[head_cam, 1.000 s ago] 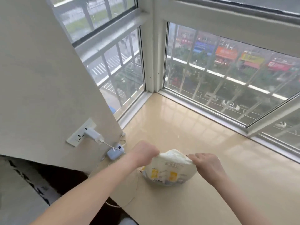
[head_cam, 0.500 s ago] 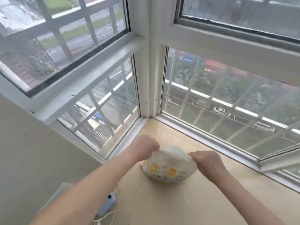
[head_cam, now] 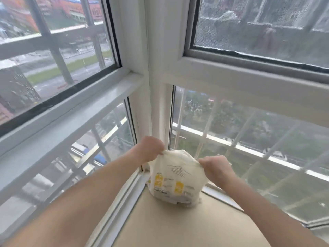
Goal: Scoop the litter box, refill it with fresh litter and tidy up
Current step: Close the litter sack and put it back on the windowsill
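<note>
A white litter bag (head_cam: 175, 179) with yellow labels and printed text stands upright in the far corner of the beige window ledge (head_cam: 178, 227). My left hand (head_cam: 150, 148) grips the bag's top left corner in a fist. My right hand (head_cam: 214, 167) pinches the top right corner. The bag's top edge is stretched between the two hands. No litter box or scoop is in view.
White window frames (head_cam: 151, 97) meet in a corner right behind the bag. Glass panes with outside bars stand on the left and right. The upper right pane has a mesh screen (head_cam: 258, 27). The ledge runs toward me from the corner.
The bag has been slid along the ledge into the window corner, both hands still holding its top. The view has tilted up, and the wall socket and blue device have dropped out of sight.
</note>
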